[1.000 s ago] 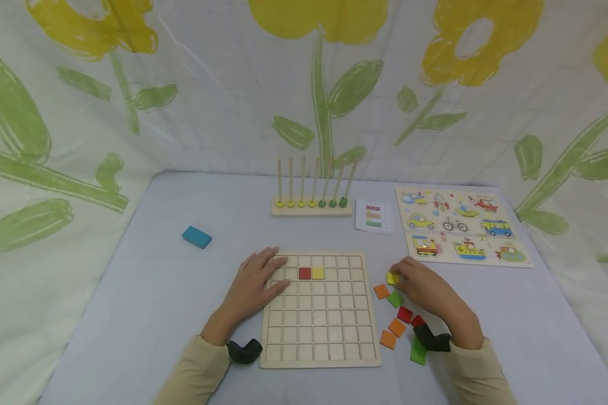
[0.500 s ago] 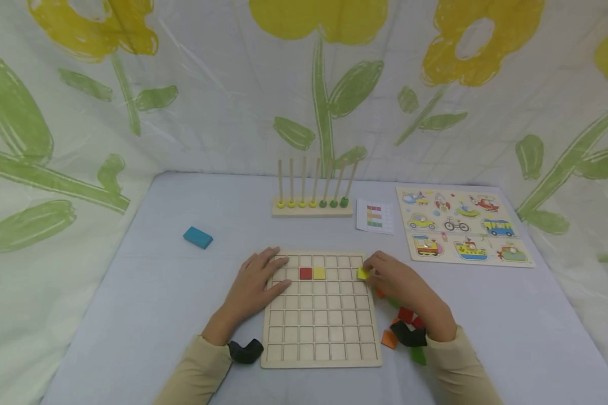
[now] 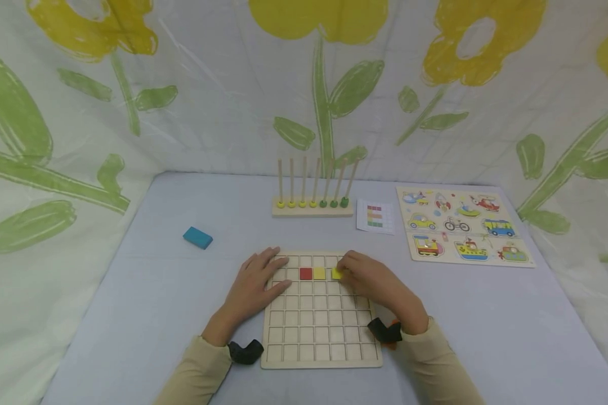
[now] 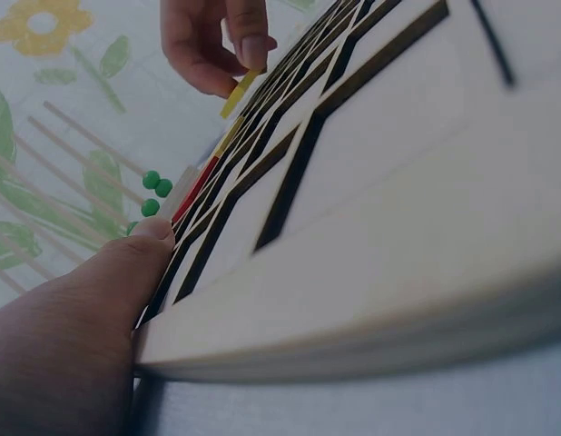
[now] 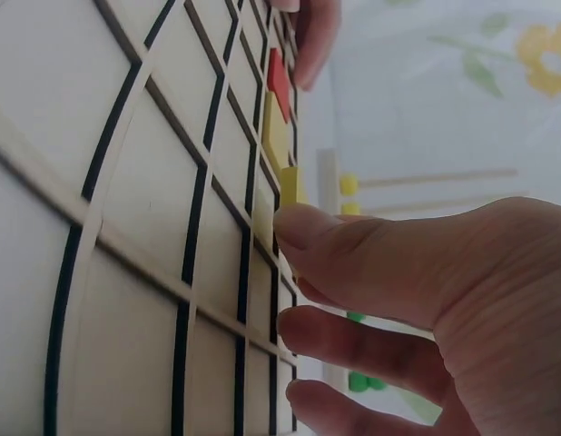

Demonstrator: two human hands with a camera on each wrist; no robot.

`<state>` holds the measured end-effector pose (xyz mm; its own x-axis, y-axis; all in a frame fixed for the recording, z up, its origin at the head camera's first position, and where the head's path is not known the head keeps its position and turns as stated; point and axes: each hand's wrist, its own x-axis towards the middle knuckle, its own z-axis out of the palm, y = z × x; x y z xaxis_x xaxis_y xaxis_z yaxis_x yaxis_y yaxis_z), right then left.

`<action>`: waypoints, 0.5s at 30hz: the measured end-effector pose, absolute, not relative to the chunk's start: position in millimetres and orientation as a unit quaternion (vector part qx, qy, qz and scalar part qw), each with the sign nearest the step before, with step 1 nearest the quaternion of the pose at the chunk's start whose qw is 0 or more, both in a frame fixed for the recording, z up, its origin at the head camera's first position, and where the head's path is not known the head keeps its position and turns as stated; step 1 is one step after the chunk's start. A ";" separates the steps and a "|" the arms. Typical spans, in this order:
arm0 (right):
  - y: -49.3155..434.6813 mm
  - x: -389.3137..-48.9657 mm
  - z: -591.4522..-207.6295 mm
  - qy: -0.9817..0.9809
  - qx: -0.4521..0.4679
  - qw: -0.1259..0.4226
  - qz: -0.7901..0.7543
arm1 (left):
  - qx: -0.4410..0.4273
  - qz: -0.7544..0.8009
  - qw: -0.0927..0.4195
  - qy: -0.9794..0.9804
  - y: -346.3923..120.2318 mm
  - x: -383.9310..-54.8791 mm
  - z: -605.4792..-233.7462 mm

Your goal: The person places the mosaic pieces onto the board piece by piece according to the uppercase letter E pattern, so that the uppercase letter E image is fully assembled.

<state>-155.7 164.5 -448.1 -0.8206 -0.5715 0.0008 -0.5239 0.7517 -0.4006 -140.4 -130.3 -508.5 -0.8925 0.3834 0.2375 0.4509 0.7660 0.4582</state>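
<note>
My right hand (image 3: 372, 278) pinches a yellow square tile (image 3: 336, 274) between thumb and fingers, just over the second row of the wooden grid board (image 3: 314, 336). In the right wrist view the held tile (image 5: 290, 184) stands on edge, tilted against the board. To its left a red tile (image 3: 305, 274) and another yellow tile (image 3: 319, 273) sit side by side in their cells. My left hand (image 3: 253, 284) rests on the board's upper left edge with fingers spread. The left wrist view shows its thumb (image 4: 126, 259) on the board's rim.
An orange tile (image 3: 392, 344) peeks out beneath the right wrist's black strap; other loose tiles there are hidden. Behind the board stand a peg rack (image 3: 311, 209), a printed pattern card (image 3: 375, 217) and a vehicle puzzle (image 3: 463, 228). A blue block (image 3: 198, 237) lies at left.
The right hand has carried the yellow tile leftward from the loose tiles, across the board's right edge, to beside the placed yellow tile. The left hand has stayed still.
</note>
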 end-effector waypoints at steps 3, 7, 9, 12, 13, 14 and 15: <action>160.5 -155.9 -449.8 0.935 -0.293 0.059 -0.190 | -0.225 -0.261 0.066 -0.936 -130.0 -140.5 -508.6; 157.2 -156.2 -449.4 0.936 -0.293 0.060 -0.188 | -0.226 -0.260 0.068 -0.936 -130.0 -140.8 -509.0; 156.1 -156.4 -448.4 0.934 -0.294 0.060 -0.192 | -0.226 -0.258 0.068 -0.937 -130.0 -141.1 -509.4; 154.9 -157.0 -448.3 0.933 -0.298 0.058 -0.193 | -0.227 -0.257 0.068 -0.937 -130.0 -141.6 -510.3; 154.4 -157.2 -448.7 0.932 -0.301 0.056 -0.194 | -0.227 -0.257 0.069 -0.937 -130.1 -141.6 -510.4; 154.0 -157.5 -449.2 0.931 -0.303 0.055 -0.194 | -0.227 -0.257 0.069 -0.937 -130.1 -141.6 -510.4; 153.6 -157.8 -449.7 0.931 -0.305 0.053 -0.193 | -0.227 -0.258 0.070 -0.936 -130.2 -141.6 -510.4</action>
